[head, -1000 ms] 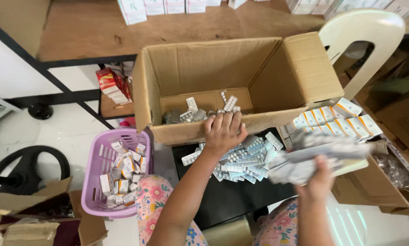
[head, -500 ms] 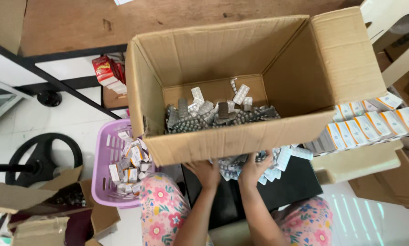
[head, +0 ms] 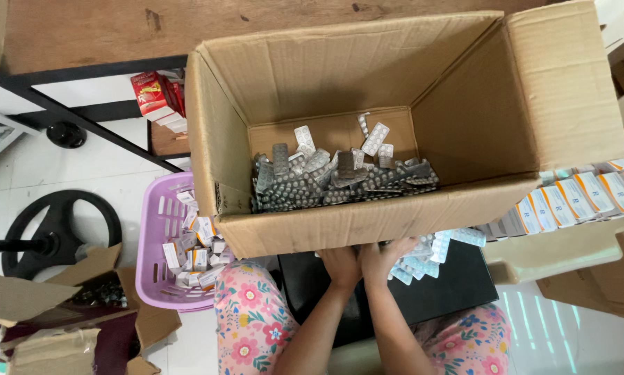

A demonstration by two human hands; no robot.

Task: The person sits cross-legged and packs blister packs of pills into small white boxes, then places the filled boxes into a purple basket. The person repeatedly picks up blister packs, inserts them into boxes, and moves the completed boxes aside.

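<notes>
A large open cardboard box stands in front of me, its floor covered with several silver and white blister strips. Just below its front wall my left hand and my right hand are pressed side by side on a pile of pale blue blister strips. The pile lies on a black surface over my lap. The box edge hides the fingertips of both hands, so their grip does not show.
A purple plastic basket with small medicine cartons sits at my left. Rows of white and orange cartons lie at the right on a beige chair seat. Torn cardboard boxes, a black round stand base and a red packet are further left.
A second ago my left hand lay flat on the pile and my right hand held up a bundle of strips. Both hands are now together at the pile, and the view has moved over the box.
</notes>
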